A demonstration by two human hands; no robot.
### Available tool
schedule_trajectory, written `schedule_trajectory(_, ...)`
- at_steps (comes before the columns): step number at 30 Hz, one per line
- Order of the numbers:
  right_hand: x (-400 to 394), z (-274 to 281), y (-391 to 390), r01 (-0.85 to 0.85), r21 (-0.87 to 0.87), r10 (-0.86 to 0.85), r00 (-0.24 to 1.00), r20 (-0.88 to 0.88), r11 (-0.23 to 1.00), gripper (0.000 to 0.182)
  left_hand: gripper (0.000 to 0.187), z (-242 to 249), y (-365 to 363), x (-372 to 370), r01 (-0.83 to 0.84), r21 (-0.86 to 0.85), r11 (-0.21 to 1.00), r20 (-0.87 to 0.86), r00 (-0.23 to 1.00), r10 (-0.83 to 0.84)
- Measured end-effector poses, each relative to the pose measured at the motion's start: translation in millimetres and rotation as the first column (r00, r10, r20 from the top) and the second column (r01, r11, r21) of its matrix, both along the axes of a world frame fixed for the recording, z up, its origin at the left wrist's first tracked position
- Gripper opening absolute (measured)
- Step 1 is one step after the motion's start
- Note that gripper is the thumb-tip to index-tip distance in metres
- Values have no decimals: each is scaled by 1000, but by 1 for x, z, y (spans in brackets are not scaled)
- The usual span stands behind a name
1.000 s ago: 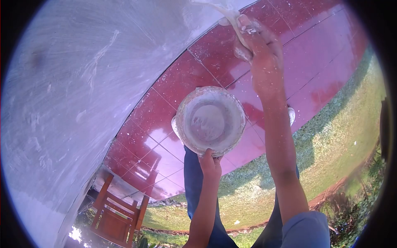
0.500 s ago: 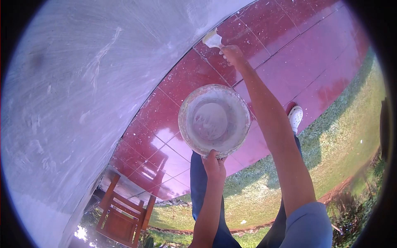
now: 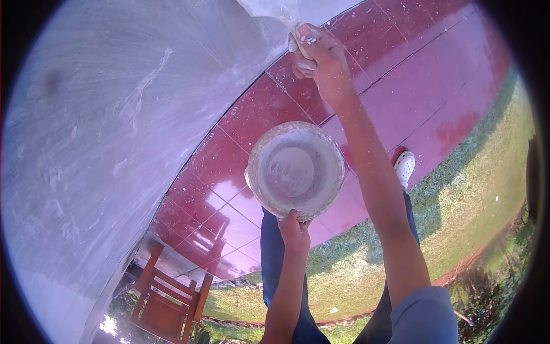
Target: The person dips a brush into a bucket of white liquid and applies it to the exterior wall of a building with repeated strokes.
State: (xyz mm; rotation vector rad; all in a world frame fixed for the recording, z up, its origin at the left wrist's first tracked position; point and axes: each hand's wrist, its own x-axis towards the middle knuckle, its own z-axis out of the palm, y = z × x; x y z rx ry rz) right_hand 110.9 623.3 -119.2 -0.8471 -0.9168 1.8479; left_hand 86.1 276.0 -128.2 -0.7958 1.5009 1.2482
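Note:
My left hand (image 3: pixel 294 234) grips the near rim of a round, white-smeared bowl (image 3: pixel 333 172), thumb on top. Pale paste (image 3: pixel 291 171) lies in its bottom. My right hand (image 3: pixel 325 64), with white smears on its fingers, is closed round the handle of a putty knife (image 3: pixel 300 45) at the lower edge of the grey-white wall (image 3: pixel 143 103). Most of the blade is hidden by the fingers or blurred against the wall. A brighter white patch (image 3: pixel 272 8) shows on the wall just above the hand.
Red floor tiles (image 3: pixel 258 112) flecked with white run along the wall. A wooden chair (image 3: pixel 166 309) stands at lower left. Grass (image 3: pixel 458 200) borders the tiles. One foot in a white clog (image 3: pixel 405 166) is on the tiles to the right.
My right hand has lifted the putty knife from over the tiles up to the wall, turning so the blade no longer shows plainly. The bowl has shifted only slightly.

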Motion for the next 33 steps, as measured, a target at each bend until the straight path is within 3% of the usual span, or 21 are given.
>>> schedule_trajectory(3, -1, -124, -13, -41, -275, 75, 991, 114, 960, 32, 65, 0, 5, -1, 20, 8, 1000, -7, 1000, -20)
schedule_trajectory(6, 21, -162, -25, 38, -522, 218, 881, 420, 852, 36, 67, 2, 3, -1, 13, 42, 999, -11, 1000, -13)
schedule_trajectory(8, 20, -164, -27, 95, -510, 210, 835, 509, 855, 38, 69, 3, 6, -1, 20, 14, 1000, -28, 999, -19)
schedule_trajectory(10, 11, -129, -19, 144, -474, 198, 777, 598, 868, 40, 69, 3, 9, -1, 20, 30, 999, -30, 999, -19)
schedule_trajectory(14, 12, 43, -24, 100, -307, 66, 871, 486, 946, 36, 70, -3, 1, -1, -1, 53, 999, -4, 1000, 1)
schedule_trajectory(16, 19, 105, -31, 119, -283, -19, 943, 332, 952, 35, 69, -8, -4, -1, -7, 55, 998, -3, 1000, 7)
schedule_trajectory(17, 20, 120, -26, 116, -267, -21, 942, 335, 957, 35, 69, -9, -4, 0, -11, 44, 999, -9, 1000, 12)
schedule_trajectory(19, 19, 137, -19, 154, -62, -154, 988, 9, 986, 33, 69, -11, -5, -1, -12, 69, 998, -2, 1000, 12)
schedule_trajectory(22, 5, 80, 16, 55, -53, -60, 994, -94, 997, 35, 69, -8, -4, -1, -1, 65, 998, 0, 1000, 1)
schedule_trajectory(24, -3, -19, 26, -40, -152, 30, 997, -64, 988, 33, 69, -7, -3, -3, 2, 61, 998, -3, 1000, -2)
schedule_trajectory(26, 10, -94, 14, -33, -298, 61, 994, 86, 954, 34, 69, -8, -3, -3, 13, 88, 996, -9, 1000, -12)
schedule_trajectory(28, 36, -147, 5, -1, -515, 206, 917, 341, 857, 36, 70, -8, -1, -1, 13, 105, 994, -23, 1000, -11)
schedule_trajectory(29, 42, -150, 6, 0, -517, 206, 917, 341, 856, 36, 70, -6, -3, 0, 16, 103, 995, -32, 999, -13)
schedule_trajectory(31, 45, -138, 9, 159, -487, 292, 630, 720, 859, 39, 71, -4, -4, -1, 25, 90, 996, -37, 999, -22)
schedule_trajectory(33, 45, -98, 22, 106, -367, 162, 761, 629, 924, 40, 71, -6, -1, 0, 23, 89, 996, -40, 999, -20)
